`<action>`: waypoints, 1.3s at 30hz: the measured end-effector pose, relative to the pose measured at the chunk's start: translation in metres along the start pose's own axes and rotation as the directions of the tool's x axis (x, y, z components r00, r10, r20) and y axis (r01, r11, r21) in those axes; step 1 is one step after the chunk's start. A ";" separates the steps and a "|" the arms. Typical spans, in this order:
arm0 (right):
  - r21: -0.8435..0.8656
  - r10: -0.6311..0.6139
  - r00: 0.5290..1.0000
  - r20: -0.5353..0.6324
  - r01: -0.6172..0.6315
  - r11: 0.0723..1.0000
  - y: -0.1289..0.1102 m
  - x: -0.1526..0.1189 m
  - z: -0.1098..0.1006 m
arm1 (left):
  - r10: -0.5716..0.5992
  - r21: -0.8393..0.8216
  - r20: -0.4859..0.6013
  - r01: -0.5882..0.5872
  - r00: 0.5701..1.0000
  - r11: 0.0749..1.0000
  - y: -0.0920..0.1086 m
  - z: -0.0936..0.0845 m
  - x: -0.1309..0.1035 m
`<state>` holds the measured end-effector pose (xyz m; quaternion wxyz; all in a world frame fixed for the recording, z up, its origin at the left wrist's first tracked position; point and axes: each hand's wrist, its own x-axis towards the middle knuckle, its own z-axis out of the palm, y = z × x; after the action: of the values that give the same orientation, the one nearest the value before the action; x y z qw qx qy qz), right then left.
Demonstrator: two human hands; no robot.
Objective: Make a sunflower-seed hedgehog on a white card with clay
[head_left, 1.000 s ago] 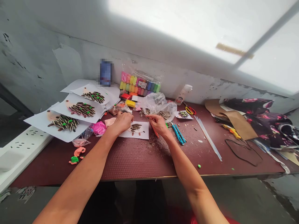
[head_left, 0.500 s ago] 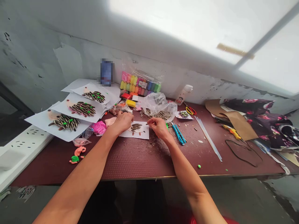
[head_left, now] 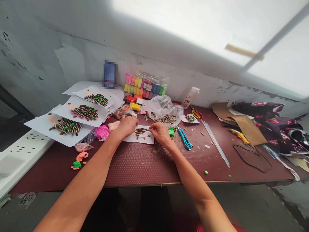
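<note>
A small white card [head_left: 150,140] lies on the dark red table in front of me, with a pale clay shape and rows of striped seeds [head_left: 141,131] on it. My left hand [head_left: 127,125] rests at the card's upper left, its fingers bent; what they hold, if anything, is hidden. At the card's right side, my right hand [head_left: 159,131] is pinched near the seeds, on something too small to make out. Behind it, a clear plastic bag [head_left: 164,106] lies by a pile of loose seeds [head_left: 169,119].
Finished-looking seed hedgehog sheets [head_left: 82,137] overlap at the left, beside a white power strip [head_left: 24,149]. A blue cutter [head_left: 184,138], scissors [head_left: 197,114], clear sticks [head_left: 216,143], a bottle [head_left: 190,97] and a glue gun [head_left: 240,136] lie or stand rightward. Packed coloured clay [head_left: 145,86] leans behind.
My right hand has moved slightly left, closer to the seeds on the card, uncovering more of a green packet beside it. The left hand has hardly moved.
</note>
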<state>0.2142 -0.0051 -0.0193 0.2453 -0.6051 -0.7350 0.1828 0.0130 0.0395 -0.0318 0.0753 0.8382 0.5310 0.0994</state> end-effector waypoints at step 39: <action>-0.177 0.032 0.998 0.047 -0.024 0.984 -0.011 -0.002 0.010 | 0.023 0.000 0.016 -0.023 1.000 1.000 -0.001 0.000 -0.001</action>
<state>0.2001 -0.0091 -0.0212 0.1700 -0.6300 -0.7455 0.1353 0.0114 0.0388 -0.0320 0.0784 0.8449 0.5208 0.0934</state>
